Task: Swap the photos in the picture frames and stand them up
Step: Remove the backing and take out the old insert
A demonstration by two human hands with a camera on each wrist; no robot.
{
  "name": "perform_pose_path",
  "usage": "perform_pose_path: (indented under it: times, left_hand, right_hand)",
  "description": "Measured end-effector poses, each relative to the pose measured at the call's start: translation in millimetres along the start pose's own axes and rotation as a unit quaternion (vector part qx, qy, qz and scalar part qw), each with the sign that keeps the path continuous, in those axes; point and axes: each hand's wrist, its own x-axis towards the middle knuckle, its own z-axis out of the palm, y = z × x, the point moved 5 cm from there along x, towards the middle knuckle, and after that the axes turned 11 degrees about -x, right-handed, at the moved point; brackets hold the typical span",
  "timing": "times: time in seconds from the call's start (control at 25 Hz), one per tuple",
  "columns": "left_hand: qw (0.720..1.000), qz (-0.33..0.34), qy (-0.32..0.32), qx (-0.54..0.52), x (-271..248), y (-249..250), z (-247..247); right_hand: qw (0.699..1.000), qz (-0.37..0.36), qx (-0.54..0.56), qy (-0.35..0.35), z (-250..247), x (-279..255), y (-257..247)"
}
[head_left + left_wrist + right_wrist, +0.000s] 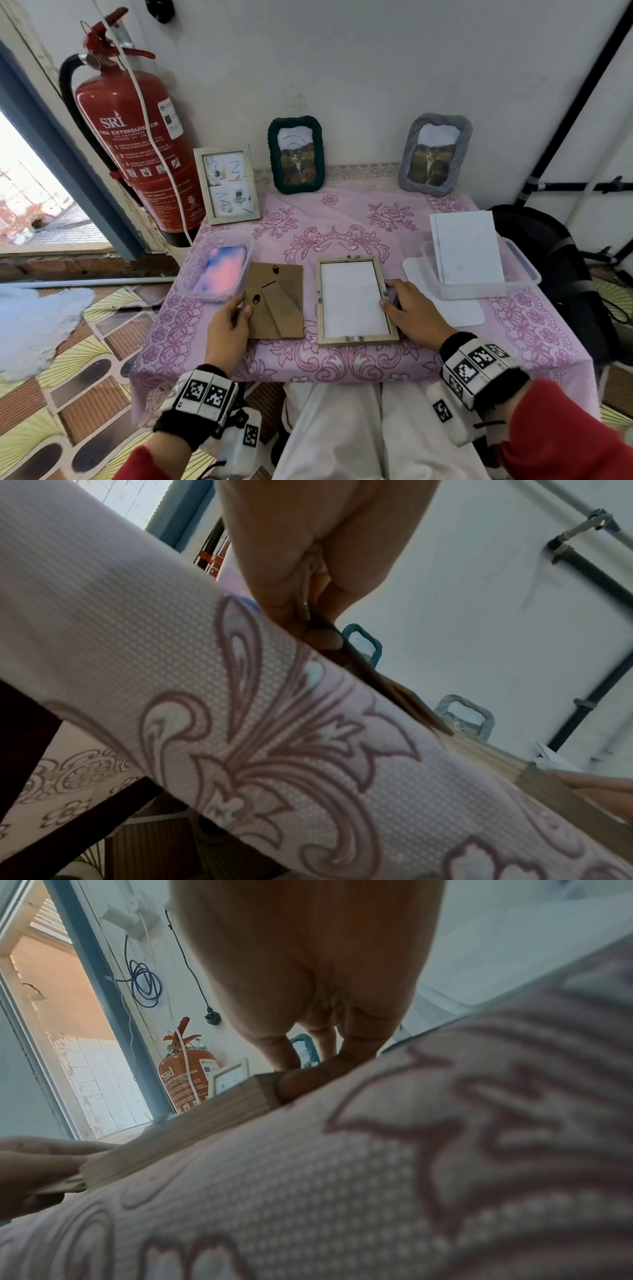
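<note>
1. Two hands work at the near edge of the tabletop (359,212): the left hand (227,325) pinches the brown backing board (277,301) at its left edge.
2. The right hand (411,313) grips the right rail of one face-down wooden frame (356,301), white sheet showing inside.
3. Three frames stand at the far side: a wooden frame (226,185), a green corded frame (296,155) and a grey frame (435,154).
4. Two clear tubs: the left tub (215,270) holds what looks like a pink-blue photo, the right tub (479,270) white sheets.
5. One fire extinguisher (133,144) stands far left.
</note>
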Motion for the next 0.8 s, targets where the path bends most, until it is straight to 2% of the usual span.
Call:
perform_pose_path:
  times: [0.32, 0.4, 0.52, 0.68, 0.8]
  left_hand:
    - [0.986, 0.06, 0.03, 0.154, -10, 13, 7]
    - [0.973, 0.104, 0.034, 0.205, -13, 18, 9]
    - [0.947, 0.159, -0.027, 0.279, -19, 21, 21]
    - [0.955, 0.154, -0.058, 0.247, -20, 30, 30]
    - [0.945, 0.135, -0.15, 0.258, -21, 31, 45]
  right_hand:
    - [1.0, 0.001, -0.003, 0.004, 0, -2, -2]
    - [1.0, 0.0, -0.001, 0.005, 0, -2, -2]
    - [1.0, -0.001, 0.0, 0.006, -1, -2, -2]
    - [1.0, 0.0, 0.002, 0.005, 0, -2, -2]
    - [1.0, 0.001, 0.0, 0.005, 0, -2, -1]
